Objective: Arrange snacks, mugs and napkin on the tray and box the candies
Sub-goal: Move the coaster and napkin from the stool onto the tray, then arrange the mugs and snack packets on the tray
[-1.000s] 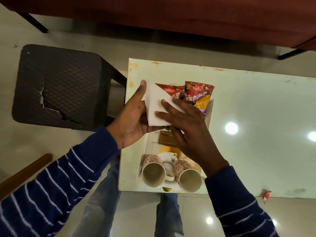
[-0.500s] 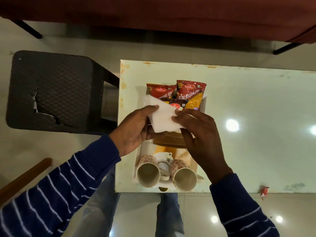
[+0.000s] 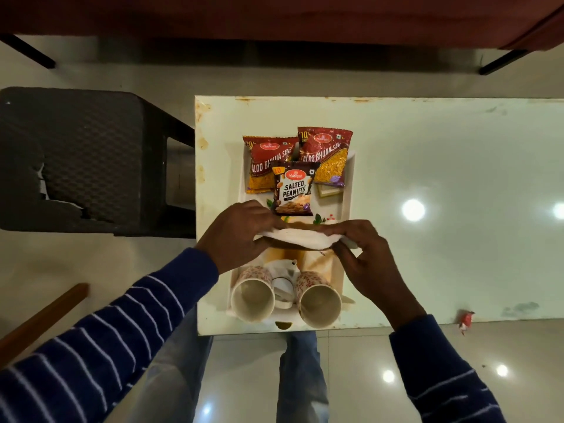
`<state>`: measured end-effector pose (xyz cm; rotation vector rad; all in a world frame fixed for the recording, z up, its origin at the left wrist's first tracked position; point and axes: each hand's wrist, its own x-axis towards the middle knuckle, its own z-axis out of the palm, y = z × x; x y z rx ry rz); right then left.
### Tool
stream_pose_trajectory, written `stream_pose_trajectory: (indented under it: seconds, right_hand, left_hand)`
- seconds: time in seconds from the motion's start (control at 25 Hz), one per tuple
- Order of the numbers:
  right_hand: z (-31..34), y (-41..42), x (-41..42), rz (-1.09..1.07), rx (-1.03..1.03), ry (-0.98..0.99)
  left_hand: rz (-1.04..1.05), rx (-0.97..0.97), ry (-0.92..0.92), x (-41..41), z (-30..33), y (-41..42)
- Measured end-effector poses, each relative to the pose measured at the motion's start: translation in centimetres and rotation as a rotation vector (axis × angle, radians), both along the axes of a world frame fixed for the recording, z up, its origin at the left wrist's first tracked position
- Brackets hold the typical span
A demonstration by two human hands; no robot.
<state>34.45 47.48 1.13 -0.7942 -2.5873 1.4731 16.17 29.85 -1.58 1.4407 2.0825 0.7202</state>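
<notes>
A white tray (image 3: 348, 190) lies on the table. At its far end two red Aloo Bhujia packets (image 3: 265, 161) (image 3: 328, 154) lie side by side, with a dark Salted Peanuts packet (image 3: 294, 190) overlapping them. Two patterned mugs (image 3: 252, 296) (image 3: 319, 300) stand at the near end, a small white jug (image 3: 282, 268) between them. My left hand (image 3: 238, 239) and my right hand (image 3: 369, 257) hold the two ends of a white napkin (image 3: 300, 241), flat and low over the tray's middle. The tray under the napkin is hidden.
The pale table (image 3: 442, 166) stretches right. A red candy wrapper (image 3: 466, 319) lies at its near edge on the right. A dark wicker stool (image 3: 76, 160) stands left of the table. A red sofa (image 3: 274, 16) runs along the far side.
Both hands have brought the napkin down and toward me, from in front of the snack packets to the tray's middle. The napkin is now flat and edge-on, and the peanuts packet shows.
</notes>
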Motion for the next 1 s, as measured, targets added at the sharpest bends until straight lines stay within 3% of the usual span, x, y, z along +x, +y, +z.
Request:
stream_pose_trajectory:
  seconds: [0.2, 0.6, 0.76, 0.88, 1.0]
  right_hand:
    - [-4.0, -0.5, 1.4, 0.024, 0.162, -0.078]
    - [-7.9, -1.4, 0.9, -0.164, 0.184, -0.204]
    - [-7.0, -0.9, 1.2, -0.085, 0.122, -0.191]
    - [-5.8, -0.3, 2.2, -0.198, 0.054, -0.108]
    - [-4.9, 1.7, 1.9, -0.319, 0.027, -0.081]
  left_hand:
    - [0.04, -0.054, 0.008, 1.3, -2.1, -0.5]
    - [0.115, -0.108, 0.1, 2.2, -4.5, -0.7]
    - [0.171, -0.153, 0.042, 2.4, -4.5, -1.6]
    - [0.366, -0.16, -0.1, 2.5, -3.5, -3.5]
    - [0.785, -0.118, -0.293, 3.4, -2.2, -6.9]
